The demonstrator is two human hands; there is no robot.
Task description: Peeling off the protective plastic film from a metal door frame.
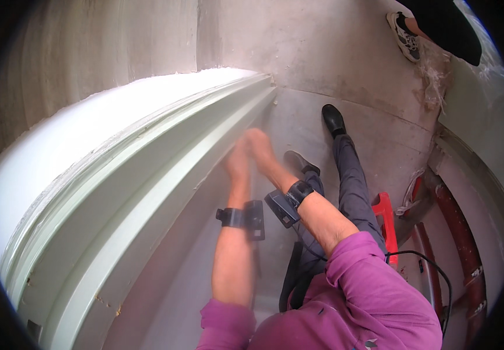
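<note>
My left hand [238, 156] and my right hand [257, 143] are close together, partly overlapping, beside the lower edge of a long pale green frame [164, 181] with stepped ridges. Both hands are smeared by motion, so their fingers and anything in them cannot be made out. Whether they touch the frame is also unclear. Each forearm wears a black strap with a box-shaped device, one on the left wrist [241, 218] and one on the right wrist [287, 204].
Bright white light fills the opening [88, 128] behind the frame. My dark shoes [334, 120] rest on the grey floor [380, 116]. At right are a red plastic piece [383, 211], dark red pipes [462, 251] and crumpled clear plastic [432, 70]. Another person's sneaker [403, 38] stands at top right.
</note>
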